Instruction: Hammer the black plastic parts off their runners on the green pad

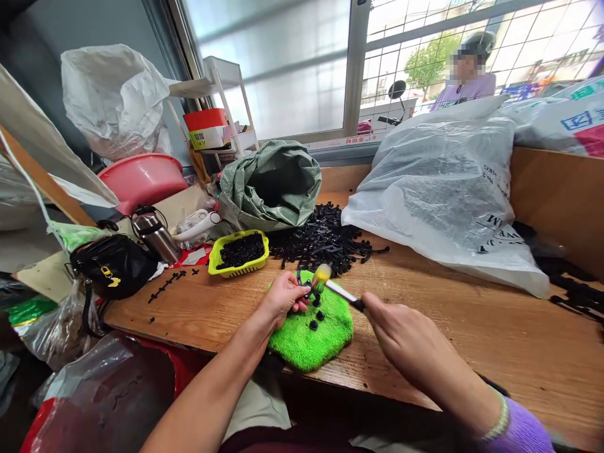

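Note:
My left hand (289,294) pinches a small black plastic part (307,286) over a bright green fluffy cloth pad (306,346). Wrapped round the dark handle of a small mallet (342,291) is my right hand (389,324). The mallet's yellowish head is blurred and sits close to the left fingertips; whether it touches the part I cannot tell. A few round black pieces (314,324) lie on the pad. Beyond it spreads a pile of black plastic parts (325,236), and a yellow basket (238,270) holds more of them.
A green woven sack (271,182) opens behind the pile. To the right stands a big white plastic bag (434,195). At the left are a black handbag (116,267), a steel flask (155,234) and a pink basin (144,179). A person (467,75) is outside the window.

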A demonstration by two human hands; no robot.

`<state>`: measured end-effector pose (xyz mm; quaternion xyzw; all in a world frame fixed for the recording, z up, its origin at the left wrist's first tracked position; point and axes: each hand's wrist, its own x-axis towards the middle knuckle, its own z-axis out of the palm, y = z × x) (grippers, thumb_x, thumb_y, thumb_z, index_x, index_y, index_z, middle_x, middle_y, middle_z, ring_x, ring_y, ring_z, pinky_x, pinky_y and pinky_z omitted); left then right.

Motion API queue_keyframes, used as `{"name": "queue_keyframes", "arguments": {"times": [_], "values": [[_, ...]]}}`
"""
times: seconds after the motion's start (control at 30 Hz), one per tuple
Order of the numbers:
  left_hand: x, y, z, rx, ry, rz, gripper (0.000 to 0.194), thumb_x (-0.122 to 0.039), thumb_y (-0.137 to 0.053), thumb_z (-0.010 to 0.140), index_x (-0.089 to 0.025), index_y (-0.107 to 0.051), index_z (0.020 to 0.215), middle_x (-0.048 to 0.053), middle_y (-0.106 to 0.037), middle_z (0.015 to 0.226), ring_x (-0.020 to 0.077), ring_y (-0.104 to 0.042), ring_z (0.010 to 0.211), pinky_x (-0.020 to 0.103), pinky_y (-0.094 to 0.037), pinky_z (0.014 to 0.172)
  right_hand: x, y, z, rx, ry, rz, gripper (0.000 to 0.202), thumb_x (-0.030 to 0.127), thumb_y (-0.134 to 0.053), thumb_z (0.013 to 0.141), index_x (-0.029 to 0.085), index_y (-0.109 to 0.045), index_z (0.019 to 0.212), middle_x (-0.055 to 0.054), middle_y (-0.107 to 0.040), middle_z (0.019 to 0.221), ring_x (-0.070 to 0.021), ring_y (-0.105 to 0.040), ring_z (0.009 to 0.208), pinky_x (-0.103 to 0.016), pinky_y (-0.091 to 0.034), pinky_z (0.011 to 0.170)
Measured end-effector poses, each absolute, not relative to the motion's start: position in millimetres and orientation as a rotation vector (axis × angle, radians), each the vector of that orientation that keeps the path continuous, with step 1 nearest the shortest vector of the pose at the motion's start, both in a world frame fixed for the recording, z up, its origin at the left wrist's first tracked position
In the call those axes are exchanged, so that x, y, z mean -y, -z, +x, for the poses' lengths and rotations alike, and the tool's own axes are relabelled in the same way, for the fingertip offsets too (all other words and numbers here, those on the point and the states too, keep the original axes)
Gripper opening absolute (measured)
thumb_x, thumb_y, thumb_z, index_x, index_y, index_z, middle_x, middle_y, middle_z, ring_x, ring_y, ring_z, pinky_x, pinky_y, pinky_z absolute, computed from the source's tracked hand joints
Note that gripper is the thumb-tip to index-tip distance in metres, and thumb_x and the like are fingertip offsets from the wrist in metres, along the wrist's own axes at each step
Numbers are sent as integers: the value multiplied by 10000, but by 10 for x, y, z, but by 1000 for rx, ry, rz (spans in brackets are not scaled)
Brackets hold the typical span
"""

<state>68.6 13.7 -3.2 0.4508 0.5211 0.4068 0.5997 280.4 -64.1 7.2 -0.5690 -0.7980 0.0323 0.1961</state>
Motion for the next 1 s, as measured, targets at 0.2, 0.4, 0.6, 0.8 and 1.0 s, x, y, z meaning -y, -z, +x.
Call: {"name": "queue_keyframes", "arguments": {"times": [0.2,0.4,0.6,0.8,1.0], "values": [[-132,18,654,-1193,-967,991,367,-220,-756,661,-173,-397,724,-14,-590,486,33,-452,324,92,-180,337,645,-11,2877,2129,-197,-1558,274,321,-207,945,246,-447,837,-25,-555,600,-229,-568,554,-304,-309,508],[-130,-8,657,-1185,-957,974,372,-224,-772,629,-163,-416,718,4,-608,495,20,-433,330,95,-164,361,737,104,2983,2019,-302,-1502,312,377,-218,949,252,-475,823,-38,-621,655,-213,-596,582,-293,-390,535],[-111,9,644,-1179,-990,990,391,-269,-790,599,-156,-441,736,1,-604,494,21,-427,334,106,-159,372,767,141,2983,2011,-295,-1537,321,374,-240,933,256,-498,782,-54,-636,663,-228,-608,587,-299,-370,506],[-102,14,677,-1259,-988,1024,336,-226,-736,642,-165,-428,762,-7,-613,498,21,-422,334,103,-212,375,736,142,2970,2078,-287,-1568,319,342,-218,938,250,-502,824,-54,-638,681,-236,-623,627,-299,-363,516],[-108,56,682,-1244,-1017,1056,346,-230,-720,633,-183,-399,752,-35,-585,459,27,-411,324,100,-227,366,730,44,2908,2143,-220,-1622,288,313,-206,971,239,-478,912,-34,-605,665,-229,-607,626,-299,-340,536]]}}
